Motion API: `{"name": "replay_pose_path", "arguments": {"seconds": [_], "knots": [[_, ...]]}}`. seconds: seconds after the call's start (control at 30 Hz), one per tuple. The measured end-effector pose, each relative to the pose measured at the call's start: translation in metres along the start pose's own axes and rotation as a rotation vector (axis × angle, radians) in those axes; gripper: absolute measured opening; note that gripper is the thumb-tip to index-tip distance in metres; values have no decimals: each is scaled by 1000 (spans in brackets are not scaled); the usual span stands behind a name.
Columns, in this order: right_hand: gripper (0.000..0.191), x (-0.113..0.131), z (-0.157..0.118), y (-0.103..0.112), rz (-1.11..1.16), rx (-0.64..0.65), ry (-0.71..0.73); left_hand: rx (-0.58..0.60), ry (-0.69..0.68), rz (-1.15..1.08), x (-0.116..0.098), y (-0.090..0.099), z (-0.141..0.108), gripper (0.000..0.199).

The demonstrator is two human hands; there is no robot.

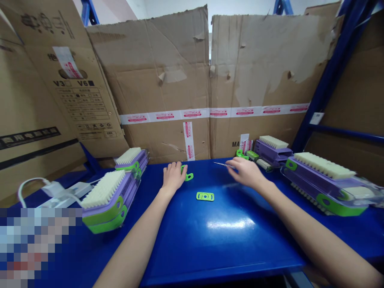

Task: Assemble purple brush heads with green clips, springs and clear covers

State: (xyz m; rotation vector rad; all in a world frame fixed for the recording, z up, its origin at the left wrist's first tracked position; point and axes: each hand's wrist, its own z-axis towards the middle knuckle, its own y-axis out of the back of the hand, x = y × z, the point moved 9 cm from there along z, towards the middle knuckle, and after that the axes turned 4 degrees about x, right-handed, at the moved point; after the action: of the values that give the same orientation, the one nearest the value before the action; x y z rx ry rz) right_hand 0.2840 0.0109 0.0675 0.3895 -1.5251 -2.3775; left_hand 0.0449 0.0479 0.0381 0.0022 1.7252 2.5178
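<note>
My left hand (174, 176) rests on the blue tabletop, its fingers curled over a bright green plastic piece (189, 176) that is partly hidden beneath them. In my right hand (244, 171) is a thin, pointed metal tool (220, 163), pinched by the fingers with its tip towards the left. The tool's exact kind cannot be made out. Between my forearms a flat green plastic plate (205, 196) with cut-out openings lies on the table, touched by neither hand.
Purple-and-green brush units with cream bristles (103, 196) stand at left; others (324, 180) are at right. Small green parts (252, 155) lie behind my right hand. A white power strip (64, 194) sits far left. Cardboard sheets (162, 92) wall off the back.
</note>
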Motion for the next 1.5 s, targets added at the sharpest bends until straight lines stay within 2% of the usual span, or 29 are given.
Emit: {"name": "replay_pose_path", "arguments": {"seconds": [0.07, 0.17, 0.33, 0.5, 0.63, 0.77, 0.87, 0.97, 1.03, 1.23, 1.37, 1.5], "knots": [[32, 33, 1, -9, 7, 32, 144, -6, -3, -10, 1, -1, 0, 41], [29, 53, 2, -26, 24, 82, 231, -8, -33, -79, 3, -4, 2, 40], [35, 38, 2, -41, 75, 55, 190, 61, -257, -427, -14, -14, 5, 24], [51, 33, 4, -48, 161, 10, 151, 125, -347, -687, -34, -15, 2, 33], [55, 46, 9, -58, 290, 12, 208, 195, -433, -783, -54, -13, -7, 23], [44, 54, 14, -61, 318, -12, 276, 302, -490, -849, -72, -15, -16, 23], [36, 52, 16, -63, 292, 18, 288, 292, -469, -812, -75, -14, -18, 24], [31, 38, 16, -58, 183, 0, 231, 197, -377, -660, -64, -12, -13, 22], [30, 19, 16, -49, 98, -49, 134, 165, -312, -596, -54, -13, -9, 20], [34, -74, -2, -15, -68, -273, -376, 169, -239, -558, -35, -22, -1, 24], [37, -117, -16, -17, -154, -242, -601, 176, -240, -546, -35, -24, -1, 26], [37, -129, -19, -26, -201, -174, -661, 187, -239, -538, -37, -24, -2, 28]]}}
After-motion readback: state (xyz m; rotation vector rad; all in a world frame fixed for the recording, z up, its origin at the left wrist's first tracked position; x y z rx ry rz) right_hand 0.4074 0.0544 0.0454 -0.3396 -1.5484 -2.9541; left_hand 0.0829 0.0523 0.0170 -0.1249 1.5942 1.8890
